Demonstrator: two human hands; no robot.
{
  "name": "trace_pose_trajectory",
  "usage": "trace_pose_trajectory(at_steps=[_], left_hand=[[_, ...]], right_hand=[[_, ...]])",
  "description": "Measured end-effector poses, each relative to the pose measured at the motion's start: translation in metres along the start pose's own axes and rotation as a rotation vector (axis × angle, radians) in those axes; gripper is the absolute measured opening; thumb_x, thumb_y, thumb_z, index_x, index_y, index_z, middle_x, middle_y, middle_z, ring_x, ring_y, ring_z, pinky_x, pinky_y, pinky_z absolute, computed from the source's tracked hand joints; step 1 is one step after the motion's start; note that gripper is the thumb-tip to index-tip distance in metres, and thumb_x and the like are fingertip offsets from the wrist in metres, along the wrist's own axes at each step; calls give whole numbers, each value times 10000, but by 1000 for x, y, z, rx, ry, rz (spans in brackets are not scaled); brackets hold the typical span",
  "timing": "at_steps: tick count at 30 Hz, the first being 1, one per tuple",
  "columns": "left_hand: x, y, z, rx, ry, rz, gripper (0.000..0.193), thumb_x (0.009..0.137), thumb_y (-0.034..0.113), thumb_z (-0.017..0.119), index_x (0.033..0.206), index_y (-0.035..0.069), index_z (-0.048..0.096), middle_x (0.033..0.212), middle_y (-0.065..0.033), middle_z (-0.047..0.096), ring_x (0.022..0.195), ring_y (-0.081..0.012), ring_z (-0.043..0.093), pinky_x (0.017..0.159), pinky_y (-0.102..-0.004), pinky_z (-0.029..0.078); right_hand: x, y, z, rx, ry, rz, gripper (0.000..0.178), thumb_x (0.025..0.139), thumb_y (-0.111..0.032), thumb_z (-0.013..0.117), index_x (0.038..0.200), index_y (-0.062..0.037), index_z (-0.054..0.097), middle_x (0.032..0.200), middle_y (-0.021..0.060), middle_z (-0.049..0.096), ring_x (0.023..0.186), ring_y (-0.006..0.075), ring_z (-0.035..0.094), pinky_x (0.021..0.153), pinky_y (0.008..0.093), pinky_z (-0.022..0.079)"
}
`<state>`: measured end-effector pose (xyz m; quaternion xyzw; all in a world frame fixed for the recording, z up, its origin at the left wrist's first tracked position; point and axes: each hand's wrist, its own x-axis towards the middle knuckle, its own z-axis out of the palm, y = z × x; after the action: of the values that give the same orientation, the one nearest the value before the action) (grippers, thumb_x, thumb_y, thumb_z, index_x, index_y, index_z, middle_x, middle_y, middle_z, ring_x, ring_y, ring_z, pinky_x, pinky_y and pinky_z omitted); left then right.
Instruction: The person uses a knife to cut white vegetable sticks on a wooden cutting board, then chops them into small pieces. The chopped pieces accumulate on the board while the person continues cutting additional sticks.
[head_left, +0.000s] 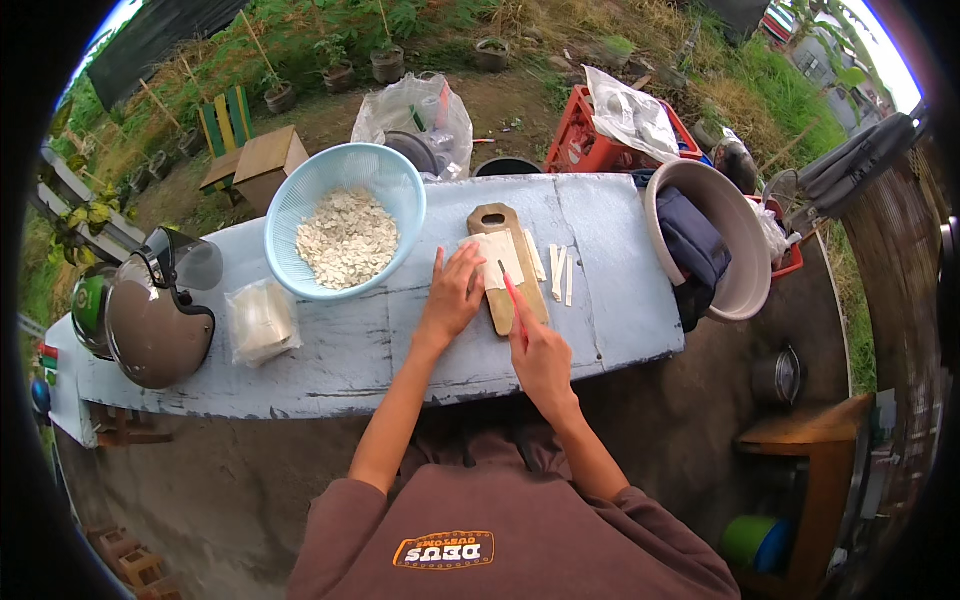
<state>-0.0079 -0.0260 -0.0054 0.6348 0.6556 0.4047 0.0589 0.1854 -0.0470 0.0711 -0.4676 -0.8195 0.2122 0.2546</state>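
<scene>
A pale blue table spreads ahead. The right hand grips a red knife, pointing away and slightly left, its butt hidden in the fist. The left hand lies half-spread at a pale sheet atop a wooden board, lengthwise between them. Beyond, a blue basket's whitish pieces blur together.

On a pale blue table, the left hand lay spread on the edge of a cream sheet atop a wooden board, while the right hand gripped a red-handled knife, its blade over the sheet. Narrow cream strips lay just right of the board. To the left stood a light blue basket of small pale pieces, a clear plastic packet and a brown helmet; a beige basin holding a dark blue bag leaned at the right end.
</scene>
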Motion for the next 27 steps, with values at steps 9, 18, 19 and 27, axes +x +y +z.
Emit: trace_pose_trajectory(at_steps=[9,18,19,27], left_hand=[[0,4,-5,-1,-44,-6,268,979,136,587,1207,7,645,1508,-170,539,1458,-306,449,1268,-571,171],[1,4,-5,-11,-58,-9,289,972,123,604,1239,11,618,1518,-190,525,1455,-326,449,1269,-581,153],[1,3,-5,-16,-70,-15,307,976,122,605,1263,12,608,1528,-193,515,1460,-334,442,1270,-583,142],[-1,4,-4,29,-81,10,304,975,118,604,1261,15,603,1537,-196,505,1478,-320,424,1273,-586,137]], right_hand=[[47,0,23,16,9,-79,593,1017,-161,557,1590,-227,418,732,184,663,636,399,651,595,496,501],[59,6,39,-38,-6,-90,576,1036,-213,544,1595,-227,405,675,158,658,601,356,665,577,489,503],[60,5,39,-50,-8,-87,575,1038,-219,544,1596,-229,404,671,154,659,595,350,666,575,487,505],[57,-8,33,-75,-66,-12,575,1017,-189,572,1574,-249,445,704,171,667,621,368,668,619,486,529]])
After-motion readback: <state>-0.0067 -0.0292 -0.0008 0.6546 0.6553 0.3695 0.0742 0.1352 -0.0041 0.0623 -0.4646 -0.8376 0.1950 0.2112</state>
